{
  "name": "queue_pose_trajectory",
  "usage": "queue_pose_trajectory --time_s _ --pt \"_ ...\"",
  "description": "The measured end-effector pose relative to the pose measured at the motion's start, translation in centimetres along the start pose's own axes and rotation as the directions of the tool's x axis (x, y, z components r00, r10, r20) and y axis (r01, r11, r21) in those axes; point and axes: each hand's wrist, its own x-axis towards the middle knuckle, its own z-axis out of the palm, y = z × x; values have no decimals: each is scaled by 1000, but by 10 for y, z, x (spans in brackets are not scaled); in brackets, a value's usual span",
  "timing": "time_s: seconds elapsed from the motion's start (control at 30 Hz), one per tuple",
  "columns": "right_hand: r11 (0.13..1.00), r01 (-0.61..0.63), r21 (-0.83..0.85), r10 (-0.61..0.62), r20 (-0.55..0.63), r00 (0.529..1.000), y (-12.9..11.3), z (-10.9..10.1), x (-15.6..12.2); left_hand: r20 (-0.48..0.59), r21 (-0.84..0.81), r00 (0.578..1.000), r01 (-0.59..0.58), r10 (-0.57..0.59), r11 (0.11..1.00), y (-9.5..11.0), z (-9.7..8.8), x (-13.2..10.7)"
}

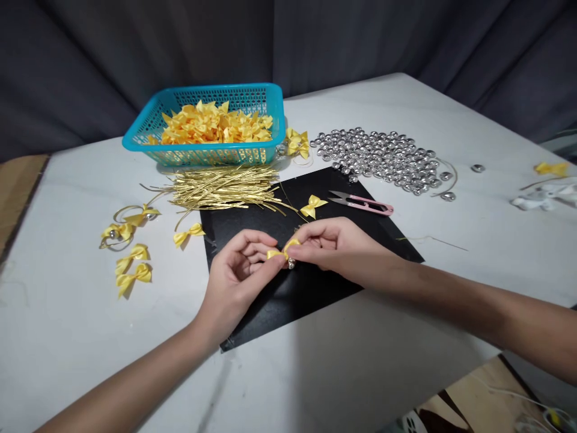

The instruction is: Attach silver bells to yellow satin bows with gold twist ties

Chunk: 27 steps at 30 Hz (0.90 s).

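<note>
Between my two hands, above a black mat, is a yellow ribbon bow with a small silver bell hanging just under it. My left hand pinches the bow's left loop between thumb and fingertips. The right loop is pinched by my right hand, whose thumb lies just above the bell. A thin gold tie seems to stick up by the right fingertips, though its lower part is hidden. Another yellow bow and pink-handled thread snips lie on the mat beyond my hands.
A teal basket heaped with yellow bows stands at the back. In front of it lies a bundle of gold twist ties. Many silver bells spread at the back right. Several bows lie at left on the white table.
</note>
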Motion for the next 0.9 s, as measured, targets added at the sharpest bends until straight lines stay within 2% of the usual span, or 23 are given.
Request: queue_pose_trajectory --time_s 0.1,0.23,0.37,0.53,0.73,0.9 --pt "989 -13 147 19 -39 999 3 4 -1 -49 22 999 1 0 1000 2 4 -1" --pt "961 -12 275 9 12 1000 5 7 -5 -128 72 990 -49 58 996 3 7 -2" --pt "971 -13 239 14 -3 1000 5 6 -5 -146 87 984 -88 100 992 2 6 -2" --pt "978 -20 207 21 -3 1000 9 3 -4 -127 100 990 -55 67 993 2 3 -1" --pt "982 -1 190 17 -79 997 11 8 -4 -93 97 991 -85 94 992 1 4 -1" --pt "982 -26 188 46 -98 994 9 12 -5 -150 94 983 -97 110 991 0 5 -3"
